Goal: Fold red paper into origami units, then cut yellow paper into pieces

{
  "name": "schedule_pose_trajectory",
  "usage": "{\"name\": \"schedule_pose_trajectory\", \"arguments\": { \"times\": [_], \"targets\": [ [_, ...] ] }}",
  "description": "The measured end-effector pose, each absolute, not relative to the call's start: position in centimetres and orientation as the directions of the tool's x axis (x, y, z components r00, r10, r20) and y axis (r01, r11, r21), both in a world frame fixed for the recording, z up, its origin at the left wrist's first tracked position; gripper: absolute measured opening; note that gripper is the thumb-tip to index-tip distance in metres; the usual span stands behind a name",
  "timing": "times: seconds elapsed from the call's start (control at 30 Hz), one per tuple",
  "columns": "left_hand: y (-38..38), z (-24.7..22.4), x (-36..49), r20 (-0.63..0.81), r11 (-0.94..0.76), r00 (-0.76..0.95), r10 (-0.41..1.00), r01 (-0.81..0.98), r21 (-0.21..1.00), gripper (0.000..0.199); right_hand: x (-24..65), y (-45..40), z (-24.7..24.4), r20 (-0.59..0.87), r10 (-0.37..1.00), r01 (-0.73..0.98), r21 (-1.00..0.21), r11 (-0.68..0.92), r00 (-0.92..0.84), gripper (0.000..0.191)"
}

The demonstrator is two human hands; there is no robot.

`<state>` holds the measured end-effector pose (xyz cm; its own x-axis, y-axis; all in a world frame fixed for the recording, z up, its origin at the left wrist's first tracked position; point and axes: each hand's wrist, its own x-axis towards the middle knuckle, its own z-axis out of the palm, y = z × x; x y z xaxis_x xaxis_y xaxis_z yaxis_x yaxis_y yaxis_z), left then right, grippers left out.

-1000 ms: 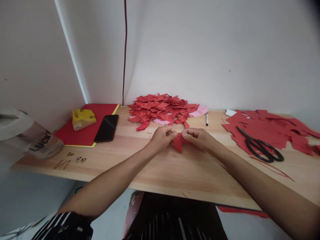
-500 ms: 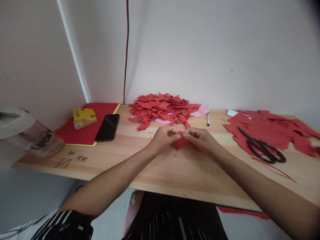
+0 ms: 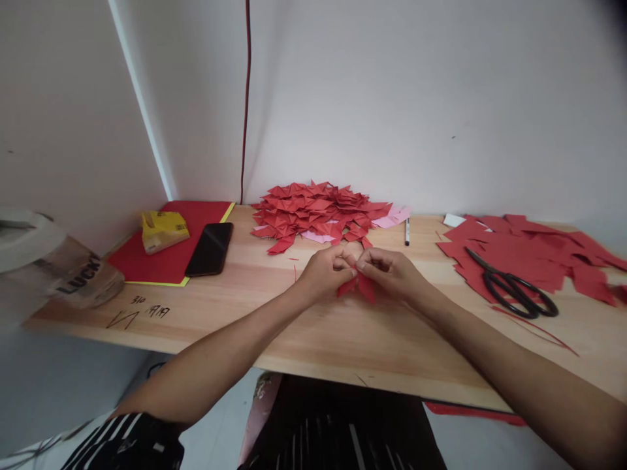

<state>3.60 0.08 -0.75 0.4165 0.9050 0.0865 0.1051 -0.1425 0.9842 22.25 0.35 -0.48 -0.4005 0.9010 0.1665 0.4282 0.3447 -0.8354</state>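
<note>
Between my two hands is a small piece of folded red paper, its two pointed flaps hanging down just above the tabletop. My left hand pinches it from the left, thumb against the fingers. On the other side my right hand pinches it in the same way, the fingertips of both hands nearly touching. Fingers cover the paper's upper part. Just behind my hands lies a heaped pile of folded red paper pieces, with some pink paper sticking out at its edge.
To the right, black scissors lie on cut red paper sheets. A marker rests beside the pile. At left are a phone, a yellow packet on red sheets, and a clear plastic jug.
The red paper has turned in my fingers; two flaps now spread downward where mainly one point hung before. Both hands stay in nearly the same place.
</note>
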Motion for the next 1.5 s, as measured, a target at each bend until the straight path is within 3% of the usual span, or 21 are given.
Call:
{"name": "schedule_pose_trajectory", "arguments": {
  "times": [0.3,0.43,0.73,0.97,1.07,1.17,1.3,1.4,1.5],
  "targets": [
    [0.3,0.3,2.9,0.112,-0.111,0.435,0.894,-0.026,0.993,0.02,22.0,0.1,-0.6,0.12,0.925,0.217,-0.954,0.208,-0.362,0.026],
    [0.5,0.4,2.8,0.079,-0.021,0.471,0.878,-0.127,0.992,0.025,22.0,0.3,-0.6,0.165,0.896,0.109,-0.968,0.228,-0.412,0.021],
    [0.8,0.3,2.7,-0.057,0.23,0.451,0.891,-0.339,0.912,0.038,22.3,0.0,-0.1,0.331,0.848,0.248,-0.855,0.455,-0.414,0.014],
    [0.8,0.5,2.4,-0.109,0.281,0.476,0.873,-0.307,0.909,0.039,22.1,-0.5,0.1,0.401,0.852,0.295,-0.814,0.5,-0.337,0.011],
    [0.9,0.3,2.5,-0.034,0.149,0.383,0.923,-0.276,0.95,0.028,22.2,-0.3,-0.3,0.426,0.874,0.304,-0.822,0.482,-0.235,0.011],
    [0.7,0.5,2.6,0.21,-0.191,0.213,0.954,-0.107,0.976,0.025,22.4,-0.1,-0.6,0.443,0.886,0.305,-0.832,0.463,-0.136,0.012],
    [0.0,1.2,2.4,0.539,-0.564,0.163,0.826,0.234,0.792,0.033,22.4,0.0,-0.7,0.448,0.888,0.305,-0.835,0.458,-0.106,0.013],
    [-0.5,1.8,2.3,0.634,-0.63,0.125,0.763,0.362,0.687,0.026,22.2,-0.1,-0.5,0.437,0.894,0.326,-0.835,0.443,-0.097,0.013],
    [-0.9,1.9,2.4,0.643,-0.617,0.083,0.761,0.401,0.677,0.014,22.1,-0.3,-0.3,0.421,0.904,0.347,-0.839,0.42,-0.077,0.014]
  ]
}}
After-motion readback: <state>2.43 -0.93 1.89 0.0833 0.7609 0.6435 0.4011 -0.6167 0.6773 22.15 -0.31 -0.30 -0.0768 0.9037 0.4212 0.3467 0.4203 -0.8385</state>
